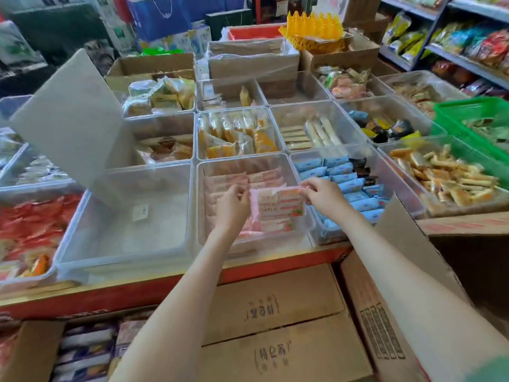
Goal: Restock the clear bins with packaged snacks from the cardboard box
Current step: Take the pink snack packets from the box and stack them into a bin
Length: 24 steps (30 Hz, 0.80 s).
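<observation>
Both hands hold a small stack of pink packaged snacks (278, 205) above a clear bin (201, 188) at the front middle of the display. My left hand (234, 205) grips the stack's left end. My right hand (322, 195) pinches its right end. The bin holds more pink packets in rows at its back and right. An open cardboard box (391, 312) stands below the display at the right, its flap raised by my right forearm; its inside is hidden.
A clear bin (124, 221) with its lid (68, 117) tilted up sits left of the pink one. Bins of blue packets (344, 183), orange and red snacks surround it. Closed cartons (275, 321) lie below the red counter edge. A green basket (473, 119) and shelves stand at the right.
</observation>
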### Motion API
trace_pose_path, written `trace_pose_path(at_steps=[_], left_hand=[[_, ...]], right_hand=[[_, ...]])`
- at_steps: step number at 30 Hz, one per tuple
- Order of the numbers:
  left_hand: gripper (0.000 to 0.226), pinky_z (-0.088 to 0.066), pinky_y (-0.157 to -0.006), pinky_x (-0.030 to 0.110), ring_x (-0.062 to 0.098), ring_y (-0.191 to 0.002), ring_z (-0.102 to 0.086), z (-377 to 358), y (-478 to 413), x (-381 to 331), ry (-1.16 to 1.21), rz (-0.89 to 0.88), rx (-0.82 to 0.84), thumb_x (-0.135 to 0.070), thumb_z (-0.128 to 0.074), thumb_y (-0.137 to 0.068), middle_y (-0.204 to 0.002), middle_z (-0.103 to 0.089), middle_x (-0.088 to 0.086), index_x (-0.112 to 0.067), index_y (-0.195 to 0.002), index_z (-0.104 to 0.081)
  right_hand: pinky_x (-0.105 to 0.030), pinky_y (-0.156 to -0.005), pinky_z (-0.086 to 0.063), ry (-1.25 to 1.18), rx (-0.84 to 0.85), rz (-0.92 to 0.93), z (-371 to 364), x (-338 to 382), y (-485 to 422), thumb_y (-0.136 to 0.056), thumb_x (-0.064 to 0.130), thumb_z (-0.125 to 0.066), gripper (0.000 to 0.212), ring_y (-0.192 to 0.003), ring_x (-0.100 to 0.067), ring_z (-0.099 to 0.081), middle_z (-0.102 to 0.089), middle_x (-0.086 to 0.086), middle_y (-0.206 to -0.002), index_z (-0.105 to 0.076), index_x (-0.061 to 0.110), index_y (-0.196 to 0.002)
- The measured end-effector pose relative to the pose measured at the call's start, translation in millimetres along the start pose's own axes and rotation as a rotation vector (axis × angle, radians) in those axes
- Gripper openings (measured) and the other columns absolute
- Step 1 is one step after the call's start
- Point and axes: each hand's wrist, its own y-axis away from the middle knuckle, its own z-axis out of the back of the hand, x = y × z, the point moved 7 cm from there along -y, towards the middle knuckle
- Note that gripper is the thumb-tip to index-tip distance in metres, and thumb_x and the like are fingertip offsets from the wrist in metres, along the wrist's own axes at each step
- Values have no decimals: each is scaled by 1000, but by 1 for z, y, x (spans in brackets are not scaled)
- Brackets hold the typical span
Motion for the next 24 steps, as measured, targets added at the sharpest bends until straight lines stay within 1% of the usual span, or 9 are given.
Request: trace_pose_path(at_steps=[2, 4, 7, 9, 12, 15, 20, 22, 24], left_hand=[[13, -56, -72, 44, 26, -74, -66, -20, -7, 17, -12, 21, 97, -16, -46, -95, -80, -67, 7, -14, -93, -59], [12, -54, -67, 38, 23, -77, -65, -36, -10, 29, -69, 27, 179, -16, -44, -95, -85, -68, 7, -17, -93, -55], [13, -40, -55, 25, 17, -70, -60, -49, -16, 36, -144, 14, 222, -15, -39, -96, -85, -67, 8, -14, -93, -51], [15, -41, -57, 27, 21, -73, -60, -54, -22, 35, -169, -14, 252, -12, -37, -96, -86, -66, 10, -9, -101, -51], [26, -51, -68, 37, 24, -80, -63, -62, -30, 39, -210, -13, 299, -10, -36, -95, -91, -65, 9, -11, -118, -47], [15, -56, -72, 48, 25, -77, -66, -66, -34, 41, -197, -28, 312, -12, -37, -95, -84, -67, 7, -11, -106, -48], [11, -52, -72, 44, 27, -80, -64, -64, -40, 30, -118, -61, 286, -12, -40, -96, -85, -66, 10, -7, -93, -49], [10, -50, -67, 44, 30, -78, -63, -64, -41, 29, -180, -101, 313, -10, -40, -95, -84, -65, 14, -5, -91, -47], [10, -45, -62, 38, 30, -75, -58, -68, -39, 36, -291, -115, 393, -11, -39, -96, -86, -64, 15, -6, -89, -45]], right_hand=[[-34, -74, -50, 40, 18, -34, -12, -16, -11, -97, 18, -51, 19, -88, -24, -61, -62, -3, -85, -64, 10, -108], [-29, -66, -39, 122, 51, -69, -22, -31, -18, -97, 18, -49, 20, -85, -19, -54, -57, 1, -83, -64, 11, -108], [-28, -66, -34, 200, 81, -117, -31, -46, -27, -99, 20, -47, 19, -88, -20, -52, -59, -2, -91, -63, 13, -108], [-29, -67, -36, 214, 68, -127, -35, -49, -33, -98, 21, -47, 19, -91, -21, -54, -62, -7, -97, -63, 13, -106], [-30, -75, -40, 231, 54, -130, -39, -52, -40, -98, 22, -49, 21, -97, -23, -56, -65, -9, -104, -64, 12, -109], [-30, -77, -41, 193, 31, -133, -37, -52, -40, -97, 20, -49, 21, -96, -21, -56, -65, -8, -103, -65, 12, -108], [-25, -76, -37, 168, -37, -44, -23, -44, -39, -96, 19, -52, 18, -90, -15, -52, -58, 1, -91, -67, 12, -103], [-25, -75, -35, 196, -8, 2, -25, -41, -39, -95, 19, -53, 17, -90, -17, -52, -58, 1, -90, -66, 12, -102], [-25, -75, -35, 237, 60, 39, -34, -37, -39, -95, 19, -54, 16, -90, -16, -51, -59, -1, -93, -65, 11, -103]])
